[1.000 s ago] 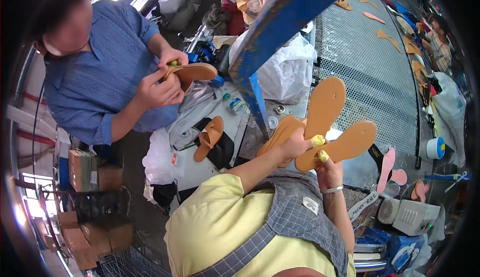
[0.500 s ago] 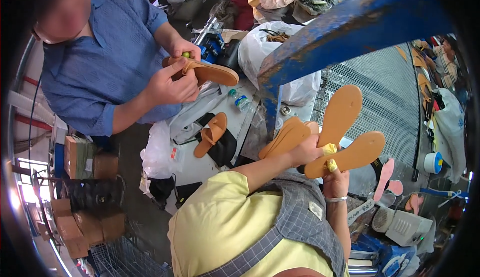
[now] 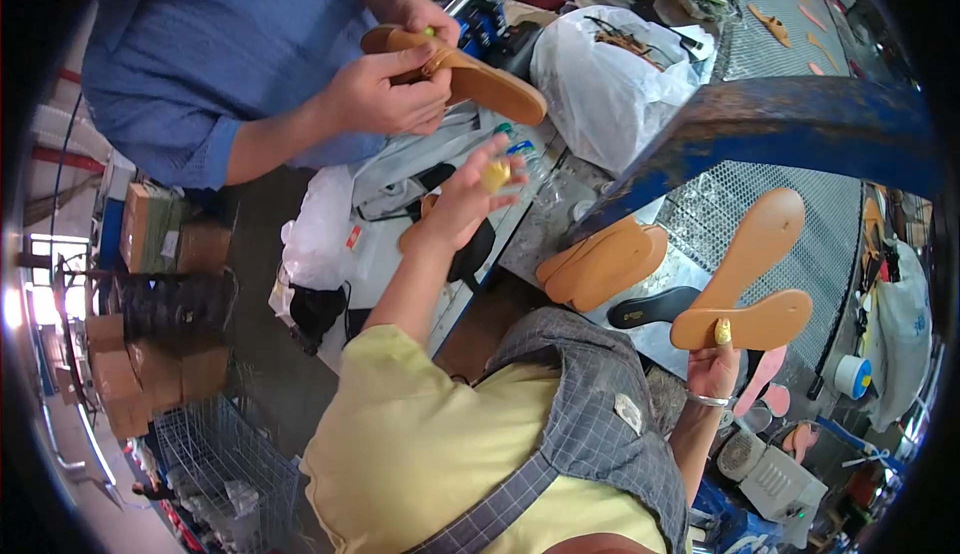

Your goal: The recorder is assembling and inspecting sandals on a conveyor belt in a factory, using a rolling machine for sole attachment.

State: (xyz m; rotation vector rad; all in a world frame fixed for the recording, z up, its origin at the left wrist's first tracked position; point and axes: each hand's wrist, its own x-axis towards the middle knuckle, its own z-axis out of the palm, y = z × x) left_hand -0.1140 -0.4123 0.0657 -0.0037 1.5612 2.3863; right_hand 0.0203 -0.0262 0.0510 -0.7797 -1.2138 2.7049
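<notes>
So our left hand (image 3: 470,199) has just let go of the soles and swung out over the white worktable (image 3: 365,289). Its fingers are spread, a yellow wrap (image 3: 495,175) on one, and we can't see anything in its grasp. It's near the clear plastic bottle with a green cap (image 3: 532,161), below the tan leather sandal (image 3: 495,89) held by the co-worker's hands (image 3: 385,94).

Our right hand (image 3: 714,369) is doing all the holding now: thumb pressed on a flat tan shoe sole (image 3: 770,320), with a second tan sole (image 3: 762,244) sticking up behind it, both out over the metal mesh surface (image 3: 825,194). We can't tell how the other fingers sit underneath. Way we read it, two-handed handling is paused and one pinch has to keep that pair together.

The loose stack of tan soles (image 3: 618,269) sits just left of them, a black sole (image 3: 640,310) between.
</notes>
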